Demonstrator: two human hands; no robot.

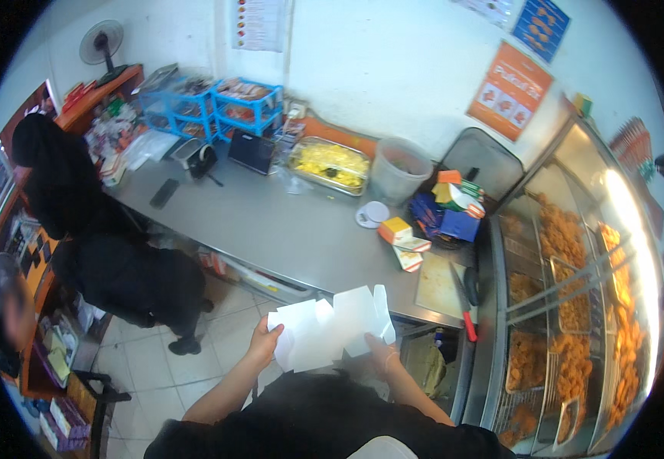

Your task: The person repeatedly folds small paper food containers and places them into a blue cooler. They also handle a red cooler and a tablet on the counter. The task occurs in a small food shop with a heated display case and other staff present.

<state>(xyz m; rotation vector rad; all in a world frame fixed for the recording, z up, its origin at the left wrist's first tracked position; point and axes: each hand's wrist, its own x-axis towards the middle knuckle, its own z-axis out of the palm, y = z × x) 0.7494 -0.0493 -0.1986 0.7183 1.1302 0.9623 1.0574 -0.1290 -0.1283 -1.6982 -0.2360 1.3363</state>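
A white cardboard food box (315, 333), partly unfolded with its flaps standing out, is held in front of my body. My left hand (264, 342) grips its left edge, the thumb on the pale inner face. My right hand (382, 351) holds the box's right side, next to a raised side flap. Beyond the box runs the front edge of a steel worktable (251, 229). To the right of my right hand lie a cutting board (438, 286) and a knife with a red handle (469, 327).
A glass display case (573, 321) of fried food stands at the right. On the worktable are printed cartons (404, 241), a kitchen scale (373, 214), a plastic bucket (402, 172), a tray of yellow food (329, 166) and blue racks (246, 109). A person in black (125, 269) stands left.
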